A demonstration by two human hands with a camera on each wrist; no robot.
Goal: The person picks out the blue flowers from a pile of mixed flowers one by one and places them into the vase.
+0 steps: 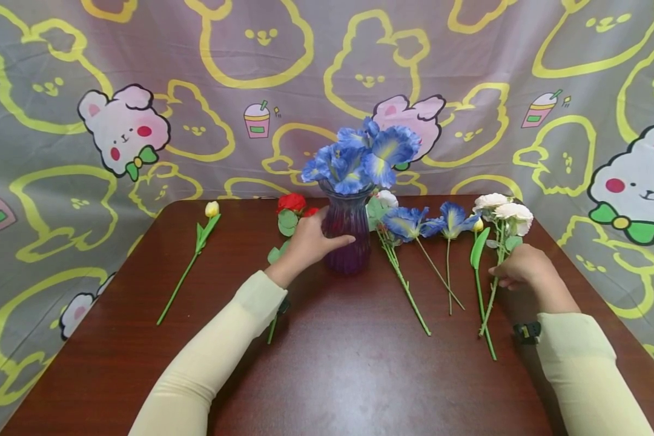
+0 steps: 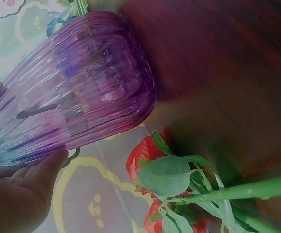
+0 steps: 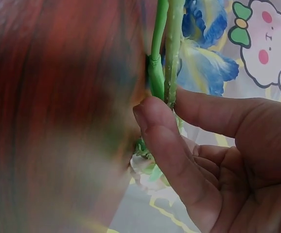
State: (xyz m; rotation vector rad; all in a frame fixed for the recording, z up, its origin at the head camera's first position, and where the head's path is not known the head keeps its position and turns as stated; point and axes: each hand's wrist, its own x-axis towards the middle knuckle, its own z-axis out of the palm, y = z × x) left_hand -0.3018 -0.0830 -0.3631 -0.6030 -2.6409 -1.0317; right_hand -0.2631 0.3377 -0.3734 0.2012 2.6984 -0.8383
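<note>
Purple vase (image 1: 347,233) is being steadied by my left hand (image 1: 307,242) gripping its side, while my right hand (image 1: 523,266) is pinching a white-rose stem (image 1: 493,290) off the worktop (image 1: 332,363)

Vase (image 1: 347,233) mid-table (image 1: 332,375), flowers (image 1: 362,157) in it; tulip (image 1: 188,266) far left, loose stems (image 1: 447,260) right.

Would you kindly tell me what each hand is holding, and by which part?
The left hand grips the purple vase round its ribbed body. The right hand pinches the white flower stem at mid-stem, between thumb and fingers.
</note>
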